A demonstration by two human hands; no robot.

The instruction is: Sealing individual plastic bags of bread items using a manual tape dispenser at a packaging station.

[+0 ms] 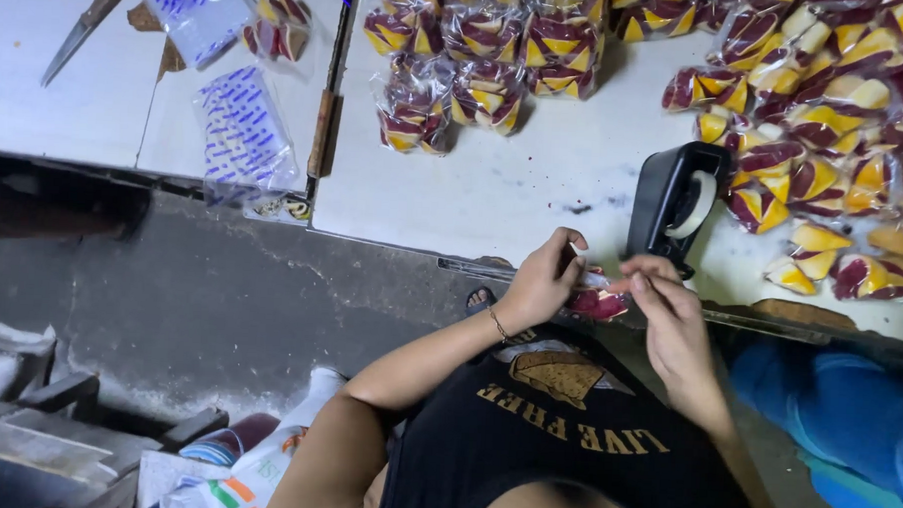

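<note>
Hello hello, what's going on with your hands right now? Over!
Left hand and right hand both pinching a small clear packet of maroon pieces. Black tape dispenser just beyond. Nothing blocking.

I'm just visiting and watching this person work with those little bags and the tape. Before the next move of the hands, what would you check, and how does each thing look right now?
1. Small bag of maroon and yellow pieces is gripped by both the left hand and the right hand: ok.
2. Bag's mouth is folded shut for taping: cannot tell, the fingers hide it.
3. Black tape dispenser stands close beside the right hand, roll in place: ok.
4. A loose tape end is ready to pull: cannot tell.
5. Finished bags are piled clear of the hands on the white table: ok.
6. Knife lies far off at the table's corner: ok.
</note>
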